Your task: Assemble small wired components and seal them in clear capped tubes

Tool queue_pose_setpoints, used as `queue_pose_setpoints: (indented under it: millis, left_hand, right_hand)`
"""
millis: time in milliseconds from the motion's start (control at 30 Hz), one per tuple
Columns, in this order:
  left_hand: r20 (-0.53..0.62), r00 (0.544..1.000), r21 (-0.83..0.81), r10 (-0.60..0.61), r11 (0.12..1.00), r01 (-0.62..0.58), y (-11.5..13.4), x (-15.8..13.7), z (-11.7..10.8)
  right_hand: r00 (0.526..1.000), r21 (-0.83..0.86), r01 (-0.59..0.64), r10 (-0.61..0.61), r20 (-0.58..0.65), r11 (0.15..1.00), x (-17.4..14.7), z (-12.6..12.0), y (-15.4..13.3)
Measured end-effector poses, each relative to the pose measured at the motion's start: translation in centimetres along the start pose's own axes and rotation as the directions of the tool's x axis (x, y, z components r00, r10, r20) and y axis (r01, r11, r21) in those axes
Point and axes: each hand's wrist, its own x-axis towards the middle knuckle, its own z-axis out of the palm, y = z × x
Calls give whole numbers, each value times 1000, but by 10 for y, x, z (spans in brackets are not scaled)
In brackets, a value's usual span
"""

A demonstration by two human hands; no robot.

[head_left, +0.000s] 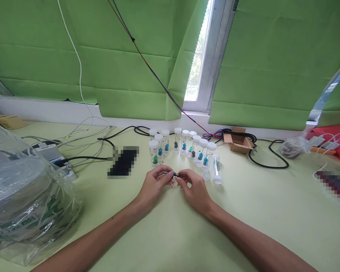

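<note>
In the head view, my left hand [157, 183] and my right hand [195, 189] meet above the table, fingertips nearly touching. Between them is a small blue and black part [174, 175] with a thin rod toward the left. My left fingers pinch its blue side, and my right thumb and finger close on the black end. Fingers cover much of it. Just beyond stand several clear tubes with white caps, such as a tube with a green piece [155, 154] and one with a blue piece [208, 155]. Another tube [217, 166] has its white cap toward me, right of my hand.
A large object in a clear plastic bag [31, 204] fills the left side. Cables trail behind a grey box [49, 151]. An open cardboard box [239, 142] and coiled black cable [272, 166] lie back right. A red bag [337, 139] sits farther right.
</note>
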Motion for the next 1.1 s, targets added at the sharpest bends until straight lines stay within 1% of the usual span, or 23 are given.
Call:
queue_pose_setpoints:
  millis: [533,700,900,1100]
  left_hand:
    - [10,1000,-12,-10,1000,10,2,0,1]
    - [3,1000,-29,-13,999,13,1,0,1]
    - [-20,999,-50,-25,998,24,3,-1,3]
    - [-9,1000,-65,-24,998,23,4,-2,3]
  right_hand:
    - [998,-23,-50,51,35,998,0,0,-2]
    - [999,16,-35,35,34,999,0,0,-2]
    - [1000,17,-11,11,20,1000,0,-1,-3]
    - [1000,33,24,-25,20,999,0,-1,-5]
